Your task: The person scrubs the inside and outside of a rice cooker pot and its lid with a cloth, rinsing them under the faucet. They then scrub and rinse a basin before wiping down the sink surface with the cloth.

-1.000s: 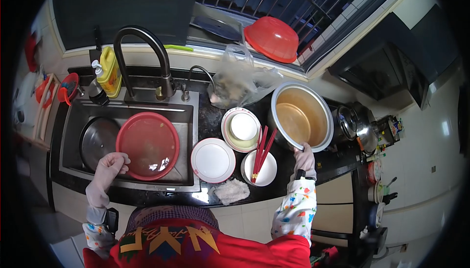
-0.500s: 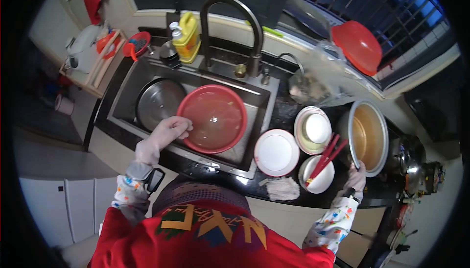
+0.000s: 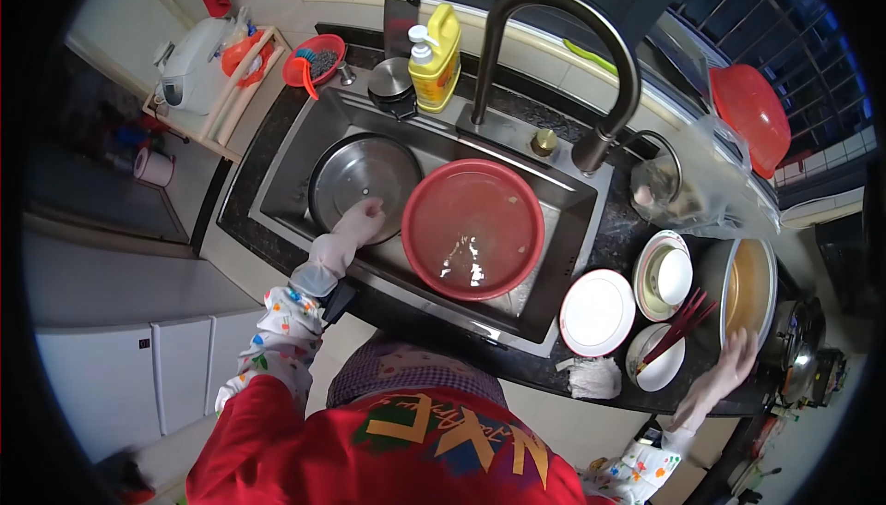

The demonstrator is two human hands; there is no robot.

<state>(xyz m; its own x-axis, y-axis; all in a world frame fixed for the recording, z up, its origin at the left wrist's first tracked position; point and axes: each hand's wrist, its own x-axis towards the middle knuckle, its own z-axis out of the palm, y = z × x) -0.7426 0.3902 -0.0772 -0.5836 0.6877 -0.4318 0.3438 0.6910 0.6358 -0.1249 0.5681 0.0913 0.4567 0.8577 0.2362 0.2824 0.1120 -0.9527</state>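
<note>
My left hand hovers over the near side of a round metal pan in the left part of the sink. Its fingers are curled in, with nothing visible in them. Right of it stands a red basin of cloudy water, also in the sink. At the right end of the counter, my right hand is spread and slightly blurred. It overlaps the near rim of a large metal pot. Close by is a white bowl with red chopsticks across it.
A white plate, stacked bowls and a crumpled cloth lie right of the sink. Behind it rise a tall faucet and a yellow soap bottle. A small red bowl sits at the back left corner.
My right hand has let go of the large pot's rim, and the pot has settled upright beside the bowls. My left hand now overlaps the metal pan rather than the red basin's edge. The view has shifted.
</note>
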